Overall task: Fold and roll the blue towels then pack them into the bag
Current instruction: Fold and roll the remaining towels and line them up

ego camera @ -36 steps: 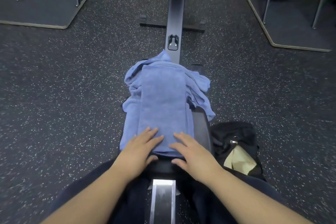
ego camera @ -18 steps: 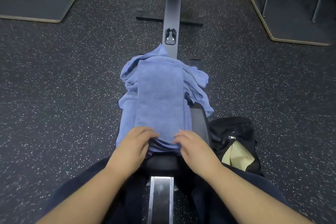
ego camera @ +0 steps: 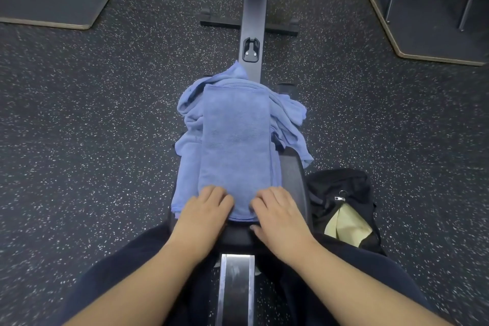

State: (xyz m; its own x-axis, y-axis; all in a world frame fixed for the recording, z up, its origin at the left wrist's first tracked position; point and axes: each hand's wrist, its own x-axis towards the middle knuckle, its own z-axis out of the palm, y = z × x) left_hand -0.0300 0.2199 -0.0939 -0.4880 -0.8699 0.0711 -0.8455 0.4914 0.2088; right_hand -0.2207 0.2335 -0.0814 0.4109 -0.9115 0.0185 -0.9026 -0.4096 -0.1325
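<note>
My left hand (ego camera: 205,209) and right hand (ego camera: 277,210), fingers curled, grip near end of folded towel (ego camera: 235,140) on seat (ego camera: 293,180); bag (ego camera: 341,206) beside seat's right edge.

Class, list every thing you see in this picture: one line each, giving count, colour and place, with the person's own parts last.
folded blue terry towel: one, blue, lying lengthwise on top of the pile.
crumpled blue towels: a pile, count unclear, blue, on the machine's seat.
black rowing-machine rail: one, black, running away from the person.
black fabric bag: one, black, open on the floor right of the seat, something pale yellow inside.
speckled rubber floor: dark grey, all around.
left hand: gripping the folded towel's near end.
right hand: gripping the same end.
</note>
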